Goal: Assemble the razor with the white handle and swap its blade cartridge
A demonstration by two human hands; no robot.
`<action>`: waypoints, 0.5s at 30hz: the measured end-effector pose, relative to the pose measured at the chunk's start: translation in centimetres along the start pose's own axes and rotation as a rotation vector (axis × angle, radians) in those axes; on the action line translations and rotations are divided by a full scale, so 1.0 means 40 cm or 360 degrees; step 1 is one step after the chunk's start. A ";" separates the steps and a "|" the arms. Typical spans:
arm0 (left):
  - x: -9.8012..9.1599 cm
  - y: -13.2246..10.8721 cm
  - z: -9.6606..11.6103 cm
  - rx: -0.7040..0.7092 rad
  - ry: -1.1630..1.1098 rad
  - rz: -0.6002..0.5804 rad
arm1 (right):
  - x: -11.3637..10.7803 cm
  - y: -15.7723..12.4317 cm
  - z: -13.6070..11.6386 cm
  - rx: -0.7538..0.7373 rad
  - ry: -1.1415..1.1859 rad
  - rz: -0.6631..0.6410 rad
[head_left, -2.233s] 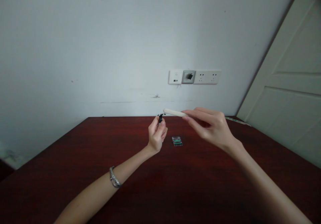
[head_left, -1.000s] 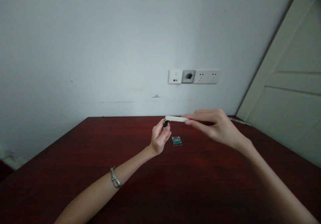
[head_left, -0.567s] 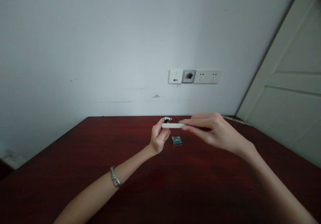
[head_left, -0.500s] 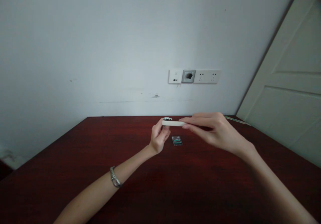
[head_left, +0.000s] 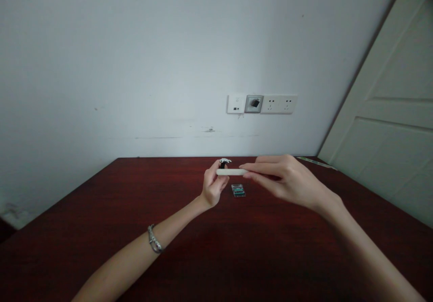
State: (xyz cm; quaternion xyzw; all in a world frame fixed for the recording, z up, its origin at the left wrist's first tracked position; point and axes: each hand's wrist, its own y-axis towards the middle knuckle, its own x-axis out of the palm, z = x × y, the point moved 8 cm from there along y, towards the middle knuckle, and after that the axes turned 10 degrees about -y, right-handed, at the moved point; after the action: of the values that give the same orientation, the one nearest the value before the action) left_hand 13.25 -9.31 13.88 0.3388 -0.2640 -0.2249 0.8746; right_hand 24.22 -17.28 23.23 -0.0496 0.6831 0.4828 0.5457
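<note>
My left hand (head_left: pixel 213 187), with a bracelet (head_left: pixel 154 239) on its forearm, is closed around a small black object with a white top (head_left: pixel 225 161); its lower part is hidden, and I cannot make out its kind. My right hand (head_left: pixel 287 178) pinches one end of a flat white bar (head_left: pixel 230 172) between thumb and fingers. The bar lies level and crosses in front of the black object, its far end close to my left hand. Whether bar and object touch, I cannot tell. Below them, a small clear case (head_left: pixel 238 190) with green inside rests on the table.
The dark red wooden table (head_left: pixel 189 257) runs back to a pale wall (head_left: pixel 169 67) with sockets and switch plates (head_left: pixel 262 104). A thin patterned strip (head_left: pixel 316 162) lies at the back right edge, near a panelled door (head_left: pixel 392 112).
The white bar in my right hand has moved slightly down and left, showing more of the black object behind it. My left hand has hardly moved.
</note>
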 end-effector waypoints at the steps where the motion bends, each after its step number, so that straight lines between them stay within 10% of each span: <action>1: 0.000 0.000 0.001 0.0002 0.0006 0.0005 | -0.003 0.000 0.002 0.0010 0.0016 0.0030; 15: -0.052 -0.014 -0.021 0.0007 0.0249 0.0015 | -0.066 -0.018 0.052 0.0197 0.0152 0.0075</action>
State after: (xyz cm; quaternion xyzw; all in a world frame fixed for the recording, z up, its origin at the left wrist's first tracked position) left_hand 12.05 -8.10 12.31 0.3561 -0.1970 -0.1932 0.8928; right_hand 27.16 -17.39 25.01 -0.0226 0.7379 0.4493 0.5031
